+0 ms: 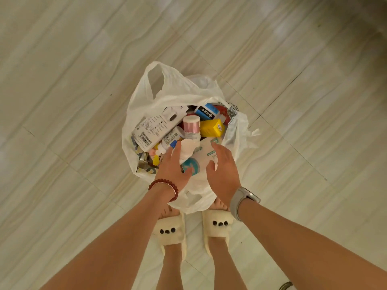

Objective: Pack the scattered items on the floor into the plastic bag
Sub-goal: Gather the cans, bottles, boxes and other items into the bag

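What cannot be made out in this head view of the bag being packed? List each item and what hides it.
- Lower contents of the plastic bag: covered by the top items.
- White pouch: label partly covered by the left hand and right hand.
- Top right corner: blurred.

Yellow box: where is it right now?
In the head view, the yellow box lies inside the white plastic bag, toward its right side, below the blue and black box and right of the pink-capped bottle.

plastic bag (144, 97): white, open-mouthed, upright on floor | full of boxes, bottles, packets
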Available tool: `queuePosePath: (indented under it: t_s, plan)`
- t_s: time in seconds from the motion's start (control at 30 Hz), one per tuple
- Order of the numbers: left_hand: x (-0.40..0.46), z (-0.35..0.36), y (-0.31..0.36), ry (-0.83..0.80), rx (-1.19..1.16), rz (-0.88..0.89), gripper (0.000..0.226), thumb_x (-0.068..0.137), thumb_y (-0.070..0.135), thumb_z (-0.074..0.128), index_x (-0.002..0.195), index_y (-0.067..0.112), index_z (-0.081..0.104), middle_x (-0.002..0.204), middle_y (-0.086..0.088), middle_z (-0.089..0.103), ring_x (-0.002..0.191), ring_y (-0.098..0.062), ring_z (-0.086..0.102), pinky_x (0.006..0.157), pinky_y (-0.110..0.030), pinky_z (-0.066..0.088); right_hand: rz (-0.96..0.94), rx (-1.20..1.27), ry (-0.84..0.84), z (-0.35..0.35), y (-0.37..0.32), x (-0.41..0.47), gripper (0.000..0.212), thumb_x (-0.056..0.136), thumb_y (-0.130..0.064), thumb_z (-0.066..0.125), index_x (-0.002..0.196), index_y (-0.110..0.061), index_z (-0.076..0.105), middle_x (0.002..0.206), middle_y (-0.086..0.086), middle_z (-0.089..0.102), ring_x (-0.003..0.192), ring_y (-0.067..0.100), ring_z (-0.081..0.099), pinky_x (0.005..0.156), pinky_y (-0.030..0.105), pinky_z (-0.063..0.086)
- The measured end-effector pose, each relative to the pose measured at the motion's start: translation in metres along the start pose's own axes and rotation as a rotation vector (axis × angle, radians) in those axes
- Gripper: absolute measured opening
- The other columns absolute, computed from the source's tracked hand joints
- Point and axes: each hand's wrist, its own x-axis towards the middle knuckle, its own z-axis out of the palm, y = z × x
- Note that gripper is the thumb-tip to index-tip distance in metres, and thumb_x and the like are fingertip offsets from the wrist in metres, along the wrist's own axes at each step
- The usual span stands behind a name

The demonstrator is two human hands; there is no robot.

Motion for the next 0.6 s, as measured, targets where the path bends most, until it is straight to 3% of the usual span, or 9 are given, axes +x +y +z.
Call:
queuePosePath:
  t_s: [0.13, 0.33, 0.53, 0.6]
  plan:
    - [-0.016, -0.023, 0.018, 0.021, 0.113, 0.004, 0.068, 0.088, 0.027, 0.054, 0.145, 0.019, 0.017, 0.152, -0.01, 0.021, 0.14, -0.026, 0.021, 0.114, -0.044, 0.024, -0.005, -0.088, 0.009, -0.019, -0.004, -0.023, 0.049, 0.092, -0.013, 0.041, 0.14, -0.018, 0.03, 0.147, 0.001, 0.034, 0.137, 0.016, 0.024, 0.109, 0.032, 0.03]
    - [-0.077, -0.054, 0.063, -0.004, 0.401, 0.153, 0.044, 0.09, 0.022, 0.047, 0.133, 0.012, 0.041, 0.134, -0.013, 0.045, 0.12, -0.029, 0.045, 0.1, -0.041, 0.04, 0.144, -0.264, -0.151, -0.068, -0.015, -0.075, 0.045, 0.094, -0.019, 0.035, 0.139, -0.015, 0.032, 0.143, 0.005, 0.04, 0.134, 0.021, 0.029, 0.109, 0.036, 0.031]
    - [-0.168, -0.053, 0.116, -0.102, 0.633, 0.324, 0.04, 0.091, 0.024, 0.045, 0.129, 0.014, 0.043, 0.127, -0.012, 0.049, 0.116, -0.029, 0.048, 0.096, -0.04, 0.043, 0.365, 0.146, 0.041, -0.115, -0.016, -0.18, 0.04, 0.094, -0.017, 0.036, 0.133, -0.016, 0.041, 0.133, 0.007, 0.049, 0.118, 0.023, 0.049, 0.096, 0.034, 0.044]
    - [-0.199, -0.043, 0.129, -0.148, 0.698, 0.361, 0.041, 0.092, 0.025, 0.043, 0.132, 0.015, 0.04, 0.13, -0.01, 0.046, 0.119, -0.027, 0.046, 0.097, -0.038, 0.042, 0.43, 0.328, 0.132, -0.126, -0.008, -0.217, 0.039, 0.093, -0.015, 0.037, 0.132, -0.015, 0.043, 0.123, 0.008, 0.054, 0.101, 0.023, 0.056, 0.084, 0.03, 0.048]
